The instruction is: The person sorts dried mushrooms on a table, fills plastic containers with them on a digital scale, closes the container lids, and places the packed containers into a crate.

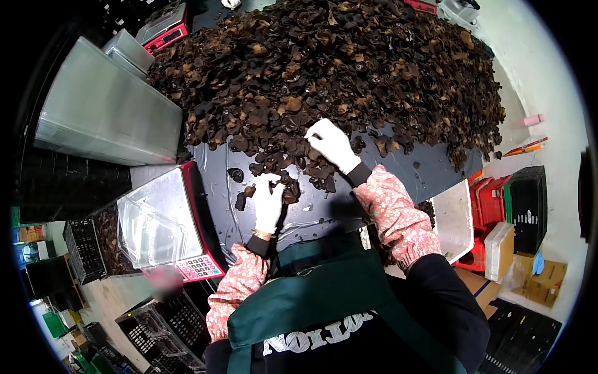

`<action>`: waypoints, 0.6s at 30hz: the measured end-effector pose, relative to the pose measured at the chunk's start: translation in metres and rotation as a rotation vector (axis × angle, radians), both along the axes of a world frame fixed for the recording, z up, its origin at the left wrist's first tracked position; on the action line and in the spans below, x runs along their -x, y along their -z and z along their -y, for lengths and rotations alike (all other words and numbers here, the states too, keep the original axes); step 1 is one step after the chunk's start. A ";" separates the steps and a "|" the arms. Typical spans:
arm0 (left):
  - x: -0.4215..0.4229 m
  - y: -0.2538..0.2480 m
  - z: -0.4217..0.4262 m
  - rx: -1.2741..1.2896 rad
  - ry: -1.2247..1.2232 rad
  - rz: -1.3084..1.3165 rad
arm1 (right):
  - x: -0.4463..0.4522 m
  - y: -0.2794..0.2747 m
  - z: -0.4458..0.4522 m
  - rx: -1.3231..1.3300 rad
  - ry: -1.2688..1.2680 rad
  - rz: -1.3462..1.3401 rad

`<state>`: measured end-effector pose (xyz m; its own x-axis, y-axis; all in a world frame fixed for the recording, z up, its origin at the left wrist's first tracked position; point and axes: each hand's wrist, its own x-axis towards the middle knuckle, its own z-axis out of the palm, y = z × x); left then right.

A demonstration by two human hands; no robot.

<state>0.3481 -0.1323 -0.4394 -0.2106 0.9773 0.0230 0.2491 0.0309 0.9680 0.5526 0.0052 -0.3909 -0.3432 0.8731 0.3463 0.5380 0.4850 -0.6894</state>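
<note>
A large heap of dark brown wood ear mushrooms (324, 68) covers the far part of the black-sheeted table (311, 218). My left hand (268, 202), in a white glove, is low over the sheet with its fingers curled together. Right beside its thumb lies a glossy dark mushroom clump (290, 191); whether the fingers grip anything is hidden. My right hand (331, 145), also gloved in white, reaches to the near edge of the heap. Its thumb and forefinger meet in a pinch, and what is between the tips is too small to tell. Loose mushroom pieces (235, 174) lie near my left hand.
On the left stands a red scale (202, 267) with a clear plastic tray (159, 218) on it. Tall stacked clear containers (109, 106) rise behind. A white foam box (453, 221) and red crates (489, 199) are at the right. Black crates (165, 330) sit lower left.
</note>
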 end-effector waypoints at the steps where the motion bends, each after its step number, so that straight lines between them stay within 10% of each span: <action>1: 0.004 -0.006 0.000 0.042 -0.013 0.163 | -0.007 -0.004 -0.005 0.099 -0.002 -0.079; 9: 0.078 -0.141 0.050 -0.021 -0.195 0.569 | 0.009 -0.052 -0.003 0.767 -0.125 -0.803; 18: 0.243 -0.182 0.159 -0.069 -0.628 0.067 | 0.234 -0.132 0.080 0.798 -0.677 -0.675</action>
